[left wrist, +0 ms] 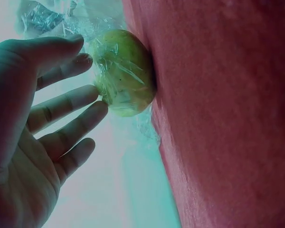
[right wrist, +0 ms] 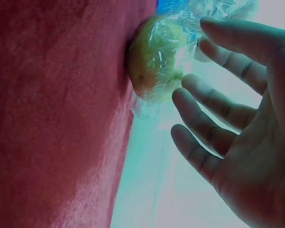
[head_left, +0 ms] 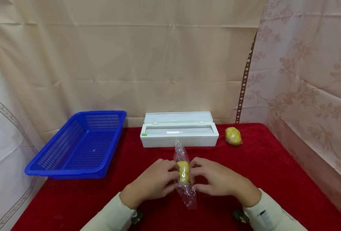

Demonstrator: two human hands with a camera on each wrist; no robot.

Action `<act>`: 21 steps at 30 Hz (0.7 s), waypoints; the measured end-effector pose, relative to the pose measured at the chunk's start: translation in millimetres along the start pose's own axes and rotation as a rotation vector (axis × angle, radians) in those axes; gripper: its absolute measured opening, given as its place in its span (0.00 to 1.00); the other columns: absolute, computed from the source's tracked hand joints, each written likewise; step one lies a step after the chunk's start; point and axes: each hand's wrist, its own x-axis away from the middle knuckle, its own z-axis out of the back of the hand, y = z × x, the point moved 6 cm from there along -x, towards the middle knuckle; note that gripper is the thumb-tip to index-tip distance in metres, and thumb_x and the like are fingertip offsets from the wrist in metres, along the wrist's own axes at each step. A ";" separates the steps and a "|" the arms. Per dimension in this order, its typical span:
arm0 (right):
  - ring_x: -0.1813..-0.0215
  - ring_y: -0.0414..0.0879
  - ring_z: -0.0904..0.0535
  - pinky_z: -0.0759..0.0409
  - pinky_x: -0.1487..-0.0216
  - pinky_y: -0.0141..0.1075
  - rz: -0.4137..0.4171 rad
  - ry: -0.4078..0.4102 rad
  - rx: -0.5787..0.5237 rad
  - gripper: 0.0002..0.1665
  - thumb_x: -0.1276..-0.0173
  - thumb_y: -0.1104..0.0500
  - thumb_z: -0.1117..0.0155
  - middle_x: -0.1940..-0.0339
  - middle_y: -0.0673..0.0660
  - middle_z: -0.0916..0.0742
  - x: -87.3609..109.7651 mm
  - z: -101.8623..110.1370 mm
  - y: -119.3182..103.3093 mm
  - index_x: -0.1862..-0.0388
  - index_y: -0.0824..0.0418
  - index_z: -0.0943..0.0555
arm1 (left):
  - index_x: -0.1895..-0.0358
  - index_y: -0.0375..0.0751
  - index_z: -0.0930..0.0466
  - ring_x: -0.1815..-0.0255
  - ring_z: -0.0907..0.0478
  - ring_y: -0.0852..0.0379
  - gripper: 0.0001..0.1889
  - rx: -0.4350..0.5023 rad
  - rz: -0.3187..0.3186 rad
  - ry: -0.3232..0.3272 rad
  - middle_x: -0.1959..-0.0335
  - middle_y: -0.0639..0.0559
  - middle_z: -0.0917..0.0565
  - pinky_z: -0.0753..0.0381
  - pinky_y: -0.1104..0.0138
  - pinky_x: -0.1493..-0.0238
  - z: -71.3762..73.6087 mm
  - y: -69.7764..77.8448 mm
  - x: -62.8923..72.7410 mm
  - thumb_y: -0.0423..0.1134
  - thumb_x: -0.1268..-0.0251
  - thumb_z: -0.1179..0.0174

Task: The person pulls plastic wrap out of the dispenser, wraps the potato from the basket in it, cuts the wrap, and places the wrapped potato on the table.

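A yellow potato lies on the red cloth, wrapped in clear cling film whose loose ends stick out toward the front and back. My left hand is at its left side, with fingertips right at the film; in the left wrist view its fingers are loosely extended. From the other side, my right hand brings its fingertips close against the film. The right wrist view shows those fingers spread and gently bent beside the potato.
Behind the hands stands a white cling film dispenser with its lid raised, a roll inside and a green slider at its left. Another wrapped potato rests at the back right. A blue plastic basket stands on the left. Curtains hang behind.
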 end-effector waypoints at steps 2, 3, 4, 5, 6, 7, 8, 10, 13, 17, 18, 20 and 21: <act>0.46 0.35 0.24 0.20 0.42 0.36 -0.024 -0.017 -0.021 0.18 0.40 0.54 0.21 0.47 0.38 0.22 -0.1 -0.5 1.6 0.58 0.39 0.20 | 0.56 0.55 0.12 0.48 0.20 0.60 0.08 0.007 -0.002 0.005 0.49 0.57 0.16 0.21 0.60 0.42 0.6 -0.5 0.1 0.51 0.31 0.32; 0.46 0.36 0.24 0.20 0.42 0.36 -0.040 -0.028 -0.024 0.21 0.42 0.53 0.19 0.48 0.38 0.22 -0.3 -1.3 2.3 0.55 0.40 0.21 | 0.56 0.55 0.12 0.48 0.20 0.60 0.07 0.008 -0.003 0.009 0.49 0.57 0.16 0.20 0.60 0.43 0.8 -0.8 0.1 0.50 0.31 0.32; 0.46 0.37 0.23 0.20 0.42 0.36 -0.057 -0.042 -0.024 0.25 0.44 0.52 0.18 0.48 0.38 0.23 -0.7 -2.7 2.9 0.53 0.40 0.22 | 0.57 0.54 0.12 0.49 0.20 0.60 0.07 0.006 -0.005 0.012 0.49 0.57 0.16 0.20 0.61 0.43 1.1 -0.7 0.2 0.50 0.31 0.32; 0.46 0.38 0.23 0.20 0.42 0.36 -0.070 -0.053 -0.020 0.28 0.46 0.50 0.16 0.48 0.38 0.23 -1.1 -4.0 3.1 0.50 0.40 0.23 | 0.57 0.54 0.12 0.49 0.19 0.60 0.07 0.005 -0.007 0.017 0.50 0.57 0.16 0.20 0.61 0.43 1.4 -0.7 0.3 0.49 0.31 0.32; 0.47 0.38 0.22 0.20 0.42 0.36 -0.077 -0.060 -0.012 0.32 0.47 0.47 0.16 0.48 0.39 0.23 -1.7 -5.6 3.1 0.47 0.41 0.24 | 0.58 0.53 0.12 0.50 0.19 0.59 0.06 0.003 -0.010 0.022 0.50 0.56 0.16 0.20 0.61 0.44 1.7 -0.7 0.3 0.48 0.32 0.32; 0.48 0.38 0.22 0.19 0.43 0.35 -0.086 -0.064 -0.004 0.34 0.46 0.44 0.16 0.48 0.39 0.23 -2.1 -7.0 3.2 0.44 0.40 0.25 | 0.59 0.53 0.12 0.51 0.19 0.59 0.06 0.001 -0.011 0.027 0.50 0.56 0.16 0.19 0.61 0.45 1.8 -0.7 0.4 0.48 0.33 0.32; 0.48 0.38 0.23 0.19 0.43 0.34 -0.088 -0.062 0.011 0.34 0.44 0.41 0.18 0.48 0.39 0.23 -2.5 -8.0 3.1 0.42 0.40 0.25 | 0.60 0.53 0.12 0.51 0.19 0.59 0.05 -0.001 -0.012 0.031 0.51 0.56 0.16 0.19 0.61 0.45 1.9 -0.8 0.4 0.47 0.33 0.32; 0.50 0.37 0.22 0.19 0.45 0.33 -0.082 -0.045 0.023 0.30 0.40 0.39 0.22 0.49 0.39 0.23 -3.1 -9.0 2.5 0.42 0.40 0.25 | 0.61 0.52 0.12 0.51 0.18 0.59 0.05 -0.001 -0.012 0.038 0.51 0.56 0.16 0.19 0.61 0.46 1.8 -0.7 0.4 0.46 0.34 0.33; 0.51 0.35 0.22 0.19 0.46 0.32 -0.075 -0.005 0.012 0.17 0.31 0.42 0.29 0.49 0.37 0.23 -2.7 -8.0 3.0 0.46 0.38 0.22 | 0.63 0.52 0.12 0.52 0.19 0.60 0.05 0.024 0.005 0.043 0.52 0.57 0.15 0.19 0.61 0.46 1.9 -1.3 0.0 0.46 0.35 0.33; 0.51 0.33 0.22 0.19 0.46 0.34 -0.080 0.024 -0.039 0.08 0.27 0.47 0.32 0.49 0.35 0.22 -2.8 -6.4 6.0 0.52 0.34 0.18 | 0.59 0.52 0.13 0.56 0.20 0.63 0.12 0.078 0.067 0.036 0.53 0.59 0.15 0.19 0.64 0.51 2.7 -2.3 -0.3 0.54 0.35 0.33; 0.50 0.33 0.22 0.19 0.45 0.34 -0.086 0.027 -0.054 0.09 0.27 0.48 0.32 0.49 0.35 0.21 -2.8 -6.1 7.3 0.51 0.34 0.18 | 0.58 0.52 0.14 0.58 0.22 0.65 0.14 0.097 0.089 0.033 0.55 0.60 0.15 0.20 0.66 0.53 3.1 -2.7 -0.6 0.57 0.35 0.34; 0.49 0.32 0.22 0.19 0.44 0.35 -0.098 0.028 -0.087 0.08 0.26 0.47 0.32 0.50 0.35 0.20 -3.7 -5.5 9.9 0.51 0.33 0.16 | 0.57 0.53 0.16 0.63 0.24 0.66 0.16 0.139 0.141 0.026 0.58 0.61 0.16 0.22 0.68 0.57 2.9 -4.7 -1.0 0.60 0.33 0.35; 0.49 0.32 0.22 0.19 0.43 0.36 -0.103 0.031 -0.102 0.08 0.26 0.47 0.32 0.50 0.34 0.20 -4.2 -5.1 11.3 0.51 0.33 0.16 | 0.56 0.53 0.17 0.63 0.24 0.66 0.16 0.162 0.165 0.027 0.58 0.62 0.16 0.22 0.68 0.58 2.8 -5.7 -1.1 0.61 0.32 0.36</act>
